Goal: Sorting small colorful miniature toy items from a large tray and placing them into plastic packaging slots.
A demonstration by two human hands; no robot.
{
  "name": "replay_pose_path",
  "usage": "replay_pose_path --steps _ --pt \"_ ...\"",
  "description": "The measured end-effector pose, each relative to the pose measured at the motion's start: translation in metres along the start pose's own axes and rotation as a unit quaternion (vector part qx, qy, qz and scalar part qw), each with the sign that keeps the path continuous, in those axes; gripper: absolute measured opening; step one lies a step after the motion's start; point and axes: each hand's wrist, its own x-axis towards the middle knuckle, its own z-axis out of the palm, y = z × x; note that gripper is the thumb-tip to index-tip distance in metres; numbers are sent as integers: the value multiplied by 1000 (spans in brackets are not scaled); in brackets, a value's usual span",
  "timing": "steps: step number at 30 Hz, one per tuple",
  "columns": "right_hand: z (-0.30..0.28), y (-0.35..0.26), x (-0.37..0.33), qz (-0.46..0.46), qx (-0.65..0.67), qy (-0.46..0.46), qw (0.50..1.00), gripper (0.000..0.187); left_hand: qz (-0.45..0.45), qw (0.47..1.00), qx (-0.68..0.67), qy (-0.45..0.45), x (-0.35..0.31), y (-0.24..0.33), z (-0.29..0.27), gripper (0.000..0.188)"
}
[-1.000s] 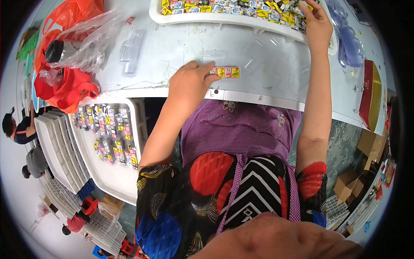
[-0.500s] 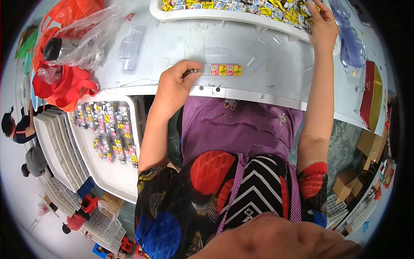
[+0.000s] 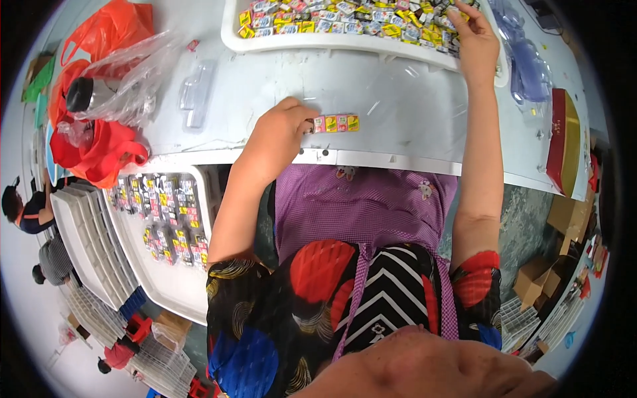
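Note:
A short row of small pink and yellow boxes lies on the table in front of me. At its left end my left hand is closed, its fingertips pinching a small dark box against the row. Farther off, a white tray is heaped with small yellow, white and black boxes. My right hand reaches over the tray's right end with its fingers bent together among the boxes. What those fingertips hold is too small to make out.
Clear plastic blister shells lie left, with more at the right. Red bags and a dark-lidded flask stand far left. Below the table's left edge, a white tray holds filled packs. A red-gold box sits right.
My left hand has brought the dark box up to the left end of the row. My right hand stays at the tray's right end. The whole view has shifted slightly.

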Motion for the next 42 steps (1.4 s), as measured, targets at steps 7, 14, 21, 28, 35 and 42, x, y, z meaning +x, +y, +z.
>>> replay_pose_path --steps 7,14,21,28,35,42 --pt "3 3 -5 35 -10 6 999 20 99 990 84 56 -4 -7 8 21" --pt "2 -15 -9 -11 -63 -7 998 19 192 965 142 108 43 33 -18 36" --pt "7 -25 -16 15 -58 -19 998 24 230 926 243 173 163 46 17 30" --pt "5 -26 -17 22 -37 -26 999 24 165 963 191 96 176 40 8 19" --pt "7 -29 -18 24 -71 -26 997 23 210 958 171 91 188 36 11 12" --pt "8 -21 -14 6 -47 -27 999 22 153 984 44 81 178 33 -10 16"
